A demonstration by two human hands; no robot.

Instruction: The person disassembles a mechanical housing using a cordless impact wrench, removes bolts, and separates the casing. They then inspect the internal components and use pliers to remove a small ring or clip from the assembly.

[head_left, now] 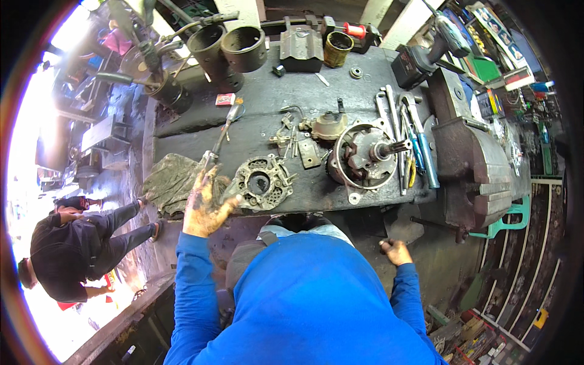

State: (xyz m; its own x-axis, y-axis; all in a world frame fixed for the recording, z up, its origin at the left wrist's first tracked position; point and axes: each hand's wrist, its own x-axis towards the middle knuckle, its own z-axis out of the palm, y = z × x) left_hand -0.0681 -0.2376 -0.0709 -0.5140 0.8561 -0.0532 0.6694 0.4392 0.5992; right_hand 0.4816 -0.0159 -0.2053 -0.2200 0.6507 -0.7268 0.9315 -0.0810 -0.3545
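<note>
While the person in a blue long-sleeved top leans over a dark, greasy workbench point(340, 85), the left hand point(204, 207) — smeared with grease — rests at the bench's near edge with fingers spread and released, gripping nothing. Its fingertips touch a round alternator end housing point(261, 181), a grey metal casting with an open centre, which lies flat just beside a crumpled dirty rag point(173, 179); the rag sits partly under the hand, handy for wiping. A screwdriver point(222, 134) lies on the bench just beyond the hand, its tip pointing toward the fingers. To the right of the housing sits the other alternator half with its rotor shaft point(368, 157) pointing right, and between the two lie small brackets and screws point(292, 140), spread out as loose parts. Wrenches and blue-handled tools point(413, 146) lie in a row beside a heavy bench vise point(474, 164). The right hand point(395, 251) hangs below the bench edge, well apart from the parts, fingers curled into a loose fist; whether it encloses anything I cannot tell. At far left another person in dark clothes point(67, 249) crouches on the floor.
</note>
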